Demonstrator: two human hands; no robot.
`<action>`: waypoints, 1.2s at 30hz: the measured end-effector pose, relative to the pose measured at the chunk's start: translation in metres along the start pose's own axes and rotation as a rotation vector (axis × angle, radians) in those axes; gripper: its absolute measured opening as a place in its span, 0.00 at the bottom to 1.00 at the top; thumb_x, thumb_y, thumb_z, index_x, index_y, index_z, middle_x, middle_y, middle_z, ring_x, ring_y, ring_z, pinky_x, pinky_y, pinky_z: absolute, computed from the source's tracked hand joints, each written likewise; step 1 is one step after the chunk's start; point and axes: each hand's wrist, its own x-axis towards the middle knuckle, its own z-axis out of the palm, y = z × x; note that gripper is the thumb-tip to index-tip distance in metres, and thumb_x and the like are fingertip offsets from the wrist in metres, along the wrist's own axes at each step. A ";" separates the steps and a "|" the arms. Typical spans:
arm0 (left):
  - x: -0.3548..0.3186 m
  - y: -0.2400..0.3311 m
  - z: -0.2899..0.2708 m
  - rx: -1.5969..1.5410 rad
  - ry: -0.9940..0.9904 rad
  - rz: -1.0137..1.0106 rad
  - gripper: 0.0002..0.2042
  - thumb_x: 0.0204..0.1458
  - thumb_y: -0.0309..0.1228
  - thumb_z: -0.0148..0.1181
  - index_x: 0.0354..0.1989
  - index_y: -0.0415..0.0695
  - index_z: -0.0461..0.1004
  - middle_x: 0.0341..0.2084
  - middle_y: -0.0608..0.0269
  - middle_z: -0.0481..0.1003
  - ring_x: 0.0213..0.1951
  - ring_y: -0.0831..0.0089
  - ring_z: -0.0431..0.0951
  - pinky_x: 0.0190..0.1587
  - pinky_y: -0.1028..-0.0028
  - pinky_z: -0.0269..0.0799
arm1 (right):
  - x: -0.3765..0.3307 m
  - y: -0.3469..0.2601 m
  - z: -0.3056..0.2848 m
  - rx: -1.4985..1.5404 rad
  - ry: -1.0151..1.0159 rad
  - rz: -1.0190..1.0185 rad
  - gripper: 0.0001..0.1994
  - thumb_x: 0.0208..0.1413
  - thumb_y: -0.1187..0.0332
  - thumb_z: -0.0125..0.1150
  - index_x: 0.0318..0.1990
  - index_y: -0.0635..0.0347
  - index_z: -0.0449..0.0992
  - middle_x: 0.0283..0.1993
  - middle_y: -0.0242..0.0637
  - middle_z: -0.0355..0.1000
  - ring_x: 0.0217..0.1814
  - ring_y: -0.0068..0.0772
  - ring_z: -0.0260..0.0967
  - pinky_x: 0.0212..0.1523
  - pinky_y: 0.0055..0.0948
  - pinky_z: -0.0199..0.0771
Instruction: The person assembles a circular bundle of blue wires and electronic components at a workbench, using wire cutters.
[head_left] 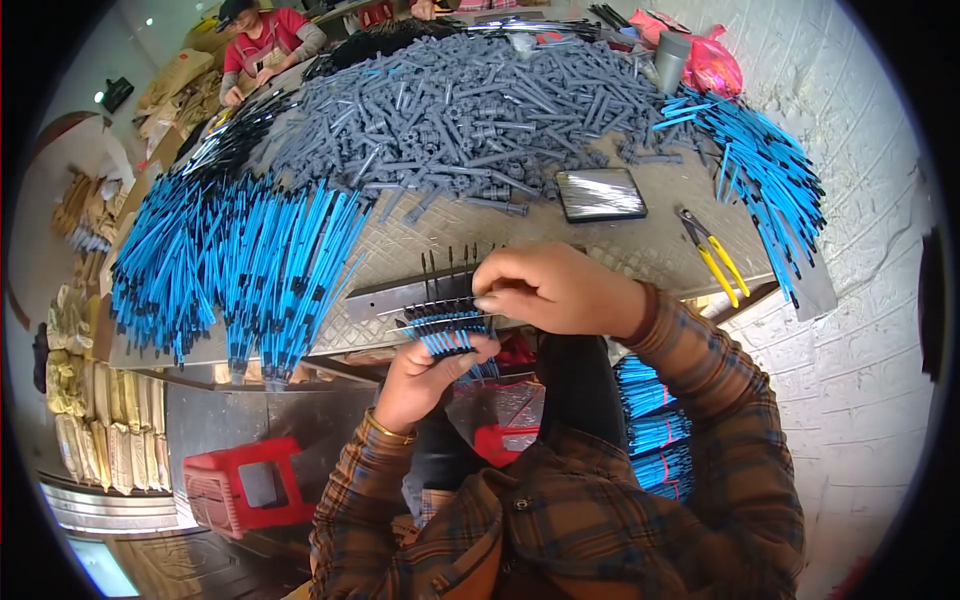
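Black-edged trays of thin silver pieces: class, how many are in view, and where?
1. The tray lies on the worktable, just beyond the right hand, beside the heap of grey parts and left of the yellow-handled pliers. Others may be hidden.

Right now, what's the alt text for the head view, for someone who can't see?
A person's left hand holds a row of blue, black-ended sticks, the right hand pinched close beside their black ends. On the table beyond: heaped grey plastic parts, more blue sticks either side, a black tray, and yellow-handled pliers.
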 end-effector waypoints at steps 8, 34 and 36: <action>-0.003 0.013 0.006 -0.073 0.053 -0.088 0.11 0.54 0.18 0.49 0.45 0.35 0.72 0.41 0.56 0.76 0.47 0.70 0.74 0.52 0.71 0.67 | -0.020 0.148 -0.098 -0.677 0.243 0.277 0.09 0.51 0.64 0.54 0.35 0.59 0.71 0.31 0.46 0.71 0.34 0.50 0.69 0.34 0.42 0.67; 0.002 0.006 0.004 -0.273 0.083 -0.091 0.12 0.55 0.26 0.53 0.47 0.36 0.71 0.40 0.48 0.75 0.45 0.60 0.75 0.49 0.64 0.70 | -0.026 0.168 -0.096 -0.931 0.241 0.378 0.06 0.50 0.70 0.50 0.35 0.56 0.72 0.37 0.43 0.70 0.39 0.49 0.69 0.39 0.42 0.69; 0.000 0.005 0.005 -0.245 0.085 -0.084 0.12 0.54 0.26 0.53 0.47 0.36 0.71 0.40 0.49 0.75 0.45 0.60 0.75 0.49 0.64 0.70 | -0.027 0.169 -0.097 -0.844 0.350 0.344 0.06 0.50 0.70 0.50 0.34 0.57 0.71 0.37 0.43 0.70 0.39 0.49 0.69 0.39 0.43 0.69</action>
